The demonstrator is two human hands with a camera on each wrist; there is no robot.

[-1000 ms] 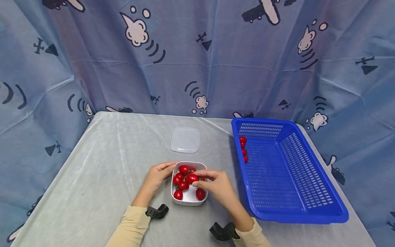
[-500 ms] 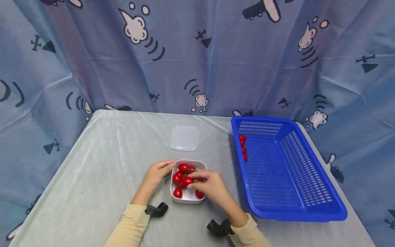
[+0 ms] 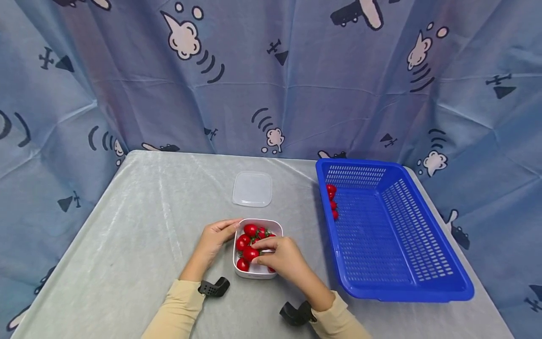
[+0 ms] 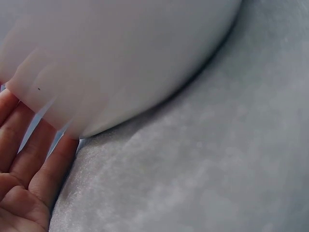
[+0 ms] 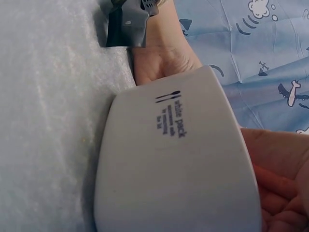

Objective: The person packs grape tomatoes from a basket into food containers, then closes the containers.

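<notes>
Tomato (image 3: 251,254) pinched by right hand (image 3: 282,256), shifted further left.

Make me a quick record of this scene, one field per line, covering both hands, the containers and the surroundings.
Left hand: touches the left side of the rounded-square white box
Right hand: pinches a shiny red tomato over the box
Box contents: other small red tomatoes
Box marking: "white pack", printed on an outer wall
Lid: translucent rounded-square lid, lying beyond the box
Basket: rectangular blue slotted basket, on the right, with red tomatoes along its left wall
Surface: pale grey cloth-covered table
Backdrop: blue patterned curtain
</notes>
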